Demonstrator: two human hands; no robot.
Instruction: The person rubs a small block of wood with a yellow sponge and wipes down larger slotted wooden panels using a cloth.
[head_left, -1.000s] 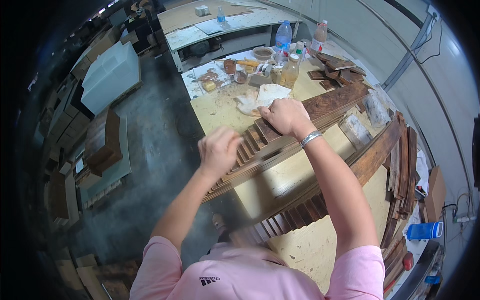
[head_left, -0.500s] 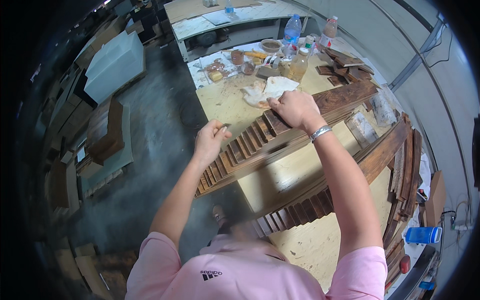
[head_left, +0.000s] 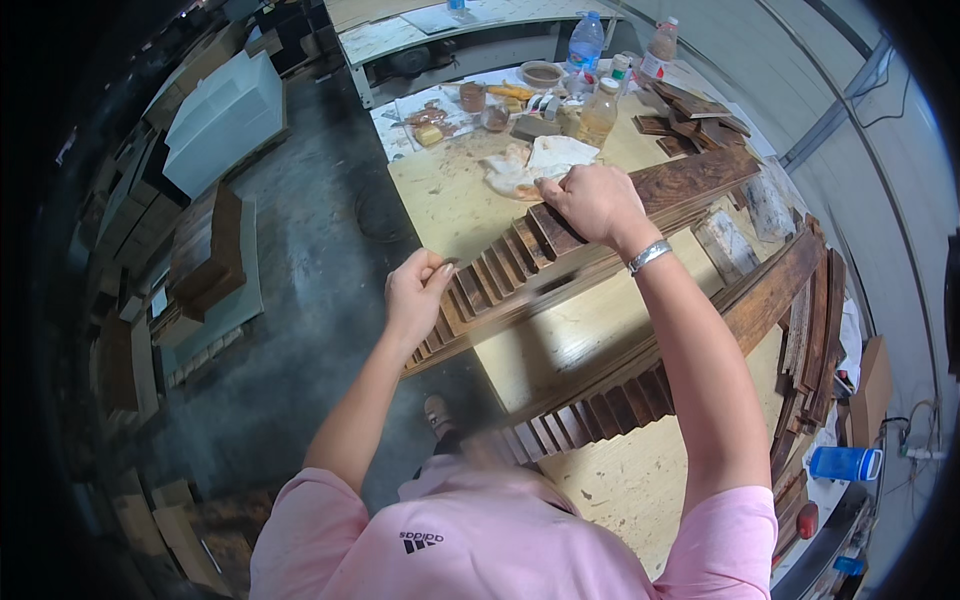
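My right hand (head_left: 597,205) lies over the top of the stepped plank stack (head_left: 695,183) on the surface (head_left: 432,190), fingers bent, how tightly I cannot tell; my left hand (head_left: 414,298) pinches thumb to forefinger beside the lower steps, contents unclear

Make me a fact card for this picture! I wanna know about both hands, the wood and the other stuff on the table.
Left hand: pinches a small dark thing, too small to name, by the boards' stepped ends
Right hand: on the top board
Wrist: silver bracelet on the right
Boards: brown, stacked, ends like little stairs
Other boards: nearer the person, stepped too
Cloth: white, stained, crumpled, beyond the right hand
Bottles: several, toward the table's far end
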